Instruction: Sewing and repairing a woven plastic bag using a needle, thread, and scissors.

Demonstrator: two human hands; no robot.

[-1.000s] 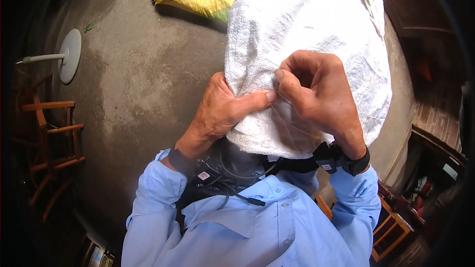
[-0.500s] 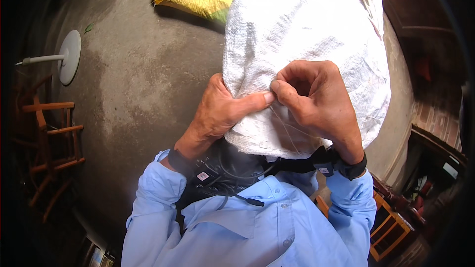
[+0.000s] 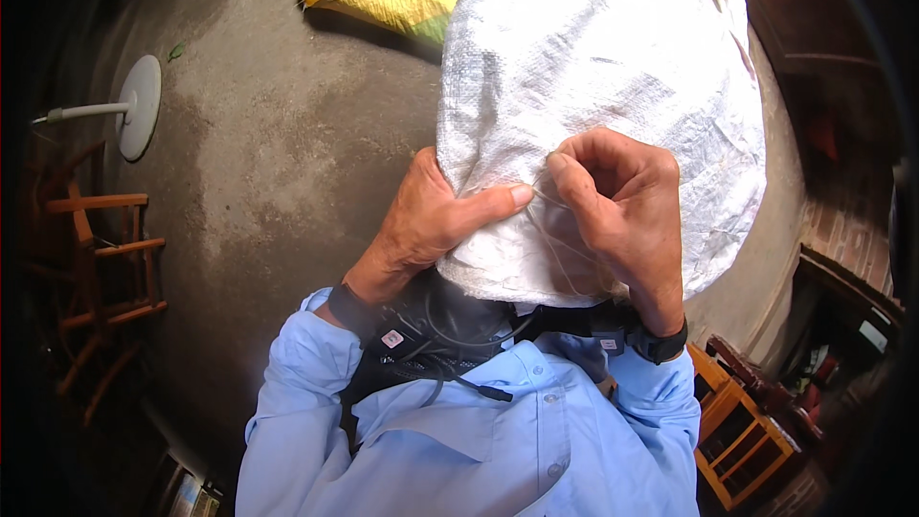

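Observation:
A large white woven sack (image 3: 613, 67) spreads out in front of me, its lower edge close to my body. My left hand (image 3: 426, 215) grips the sack's left side, thumb pressed on top and the other fingers hidden beneath. Just right of that thumb, my right hand (image 3: 627, 206) is closed in a pinch above the cloth, thumb against forefinger. A thin pale thread (image 3: 555, 247) trails over the sack between the two hands. One strand of it runs up toward the right fingertips. Whether a needle is in the pinch is too small to see.
Beyond the sack, a yellow woven sack (image 3: 388, 2) lies on the concrete floor (image 3: 258, 182). To the left are a round white stand base (image 3: 141, 107) and a wooden chair (image 3: 105, 249). Wooden furniture (image 3: 737, 440) stands low on the right. Black cables (image 3: 459, 378) hang at my chest.
My right hand has drawn slightly right and away from the left thumb, still pinched, with a strand now stretched between. The left hand keeps its grip on the sack. The view has shifted slightly.

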